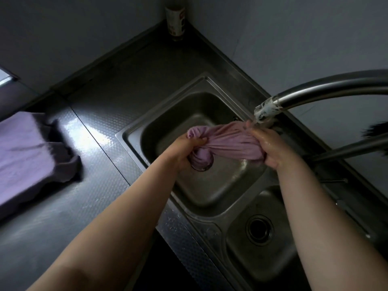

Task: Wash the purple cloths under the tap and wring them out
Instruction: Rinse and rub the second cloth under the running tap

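A bunched purple cloth (228,141) is stretched between my two hands over the larger sink basin (214,194). My left hand (186,151) grips its left end, with a fold hanging down toward the drain. My right hand (266,145) grips the right end, wet, just below the tap spout (266,110), where a thin trickle of water shows. More purple cloths (27,156) lie in a flat pile on the steel counter at the left.
The tap's curved pipe (336,89) arches in from the right above the sink. A smaller basin with a round drain (259,229) lies nearer to me. A bottle (175,19) stands in the far corner against the wall. The counter (94,185) is wet and shiny.
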The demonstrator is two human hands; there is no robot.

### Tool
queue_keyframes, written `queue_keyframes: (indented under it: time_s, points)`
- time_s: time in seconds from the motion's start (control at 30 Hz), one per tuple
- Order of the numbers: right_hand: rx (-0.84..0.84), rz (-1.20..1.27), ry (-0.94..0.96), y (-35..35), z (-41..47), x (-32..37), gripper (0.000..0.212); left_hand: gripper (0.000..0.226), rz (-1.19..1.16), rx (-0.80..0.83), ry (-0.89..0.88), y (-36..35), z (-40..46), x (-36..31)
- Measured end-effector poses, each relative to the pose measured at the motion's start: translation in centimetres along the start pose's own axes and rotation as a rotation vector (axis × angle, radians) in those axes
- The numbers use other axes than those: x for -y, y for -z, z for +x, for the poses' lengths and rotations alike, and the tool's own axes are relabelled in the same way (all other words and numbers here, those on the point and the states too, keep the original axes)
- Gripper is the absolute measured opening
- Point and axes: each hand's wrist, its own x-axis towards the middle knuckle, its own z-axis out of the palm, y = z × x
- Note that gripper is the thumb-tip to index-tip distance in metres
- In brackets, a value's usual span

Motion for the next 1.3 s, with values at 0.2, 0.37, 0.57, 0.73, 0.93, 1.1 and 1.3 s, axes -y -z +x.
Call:
queue_keyframes:
  time_s: [0.2, 0.37, 0.57, 0.73, 0.93, 1.1, 1.3]
  points:
    - [-0.019, 0.128, 0.181, -2.7, -1.4, -1.2, 0.04, 0.028, -0.197, 0.002, 0.084, -1.6, 0.4, 1.1]
    - [-0.243, -0.434, 0.229, -8.0, -2.6, -1.5, 0.046, 0.041, -0.214, -0.083, 0.178, -5.1, 0.6, 1.5]
    - [-0.439, -0.468, 0.182, -6.2, -0.4, 0.7, 0.043, 0.023, -0.015, -0.245, 0.059, -7.9, 0.5, 2.3]
    - [-0.335, -0.513, 0.104, -7.8, -1.1, -0.4, 0.038, 0.023, -0.226, -0.247, 0.179, -7.1, 0.0, 1.3]
    - [-0.369, -0.508, 0.054, -6.8, -0.2, -0.8, 0.044, 0.035, -0.023, -0.26, 0.083, -7.4, 0.4, 1.8]
    - [-0.407, -0.401, 0.018, -6.0, 0.5, -0.6, 0.04, 0.036, 0.054, -0.228, 0.111, -8.0, 0.6, 2.1]
    - [-0.399, -0.349, 0.061, -6.9, 0.2, -2.0, 0.043, 0.038, 0.005, -0.189, 0.094, -7.3, 1.8, 1.7]
